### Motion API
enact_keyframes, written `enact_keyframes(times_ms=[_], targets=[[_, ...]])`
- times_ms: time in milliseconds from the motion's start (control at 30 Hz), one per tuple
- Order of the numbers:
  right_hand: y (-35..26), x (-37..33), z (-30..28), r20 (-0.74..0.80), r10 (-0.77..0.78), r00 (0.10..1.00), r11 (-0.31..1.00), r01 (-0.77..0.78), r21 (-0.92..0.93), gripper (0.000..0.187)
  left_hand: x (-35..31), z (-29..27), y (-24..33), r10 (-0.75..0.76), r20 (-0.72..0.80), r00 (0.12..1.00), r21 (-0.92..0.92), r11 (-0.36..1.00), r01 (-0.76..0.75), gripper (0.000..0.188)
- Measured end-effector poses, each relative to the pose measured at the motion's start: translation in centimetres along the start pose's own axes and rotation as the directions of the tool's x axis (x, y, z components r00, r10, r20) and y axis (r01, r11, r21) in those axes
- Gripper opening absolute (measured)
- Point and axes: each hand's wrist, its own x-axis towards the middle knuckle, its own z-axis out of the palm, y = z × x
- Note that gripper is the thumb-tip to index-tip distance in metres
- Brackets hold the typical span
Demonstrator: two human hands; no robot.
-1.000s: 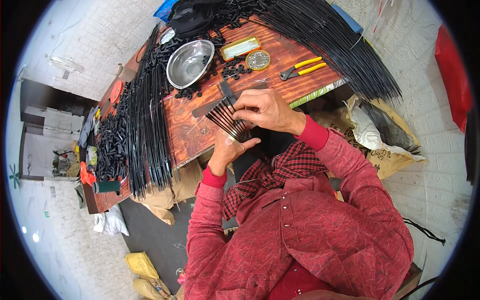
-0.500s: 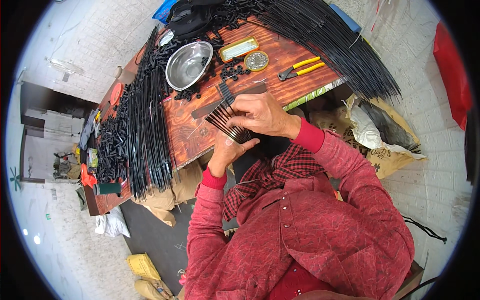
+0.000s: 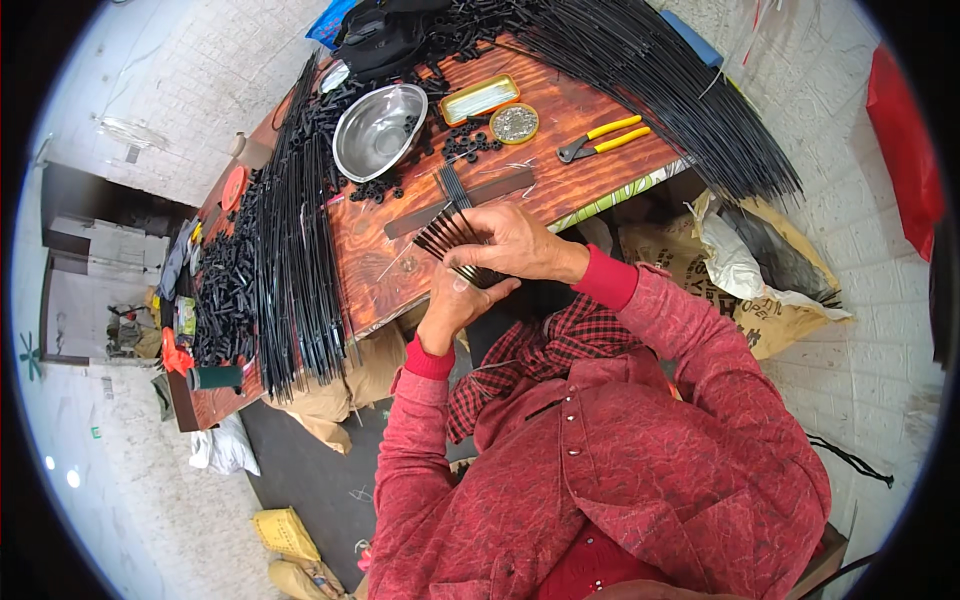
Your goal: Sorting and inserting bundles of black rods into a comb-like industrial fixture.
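A fan of thin dark rods [image 3: 438,236], with a ribbed look, is held up in front of my body at the table's near edge. From below, my left hand [image 3: 455,302] is closed around its lower part, thumb pointing right. My right hand [image 3: 518,243] lies over the upper right side of the fan, fingers curled against the rods and hiding many of them. Just beyond, several slim dark rods [image 3: 454,186] lie side by side across a flat brown bar [image 3: 508,184] on the table.
On the reddish wooden table [image 3: 372,262] are a steel bowl [image 3: 372,140], a yellow-rimmed tray [image 3: 480,98], a round tin of small metal bits [image 3: 514,123], black rings [image 3: 470,146] and yellow-handled pliers [image 3: 603,138]. Long black rods pile left [image 3: 298,270] and right [image 3: 680,90]. A sack [image 3: 770,290] stands at right.
My right hand has come down and slightly left, its fingers now covering more of the fan. More of the brown bar shows behind it. My left hand keeps its hold.
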Motion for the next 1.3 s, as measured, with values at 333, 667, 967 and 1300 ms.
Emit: enact_keyframes(times_ms=[333,667,967,1300], targets=[[0.0,0.2,-0.1,0.123,0.057,0.991,0.990,-0.072,0.125,0.029,0.5,-1.0,1.0,0.050,0.101,0.994,0.045,0.997,-0.055,0.064],[0.5,0.4,-0.4,0.106,0.006,0.994,0.994,-0.018,0.111,0.026,0.2,-0.6,0.1,-0.075,0.152,0.986,-0.027,0.996,0.080,0.063],[0.7,0.2,-0.7,0.087,0.018,0.996,0.995,-0.027,0.100,0.023,0.1,-0.4,0.1,-0.086,-0.048,0.995,-0.075,0.994,0.083,0.085],[0.1,0.5,-0.6,0.072,0.036,0.997,0.995,-0.043,0.094,0.023,0.5,-0.7,0.5,-0.122,-0.033,0.992,-0.136,0.984,0.117,0.082]])
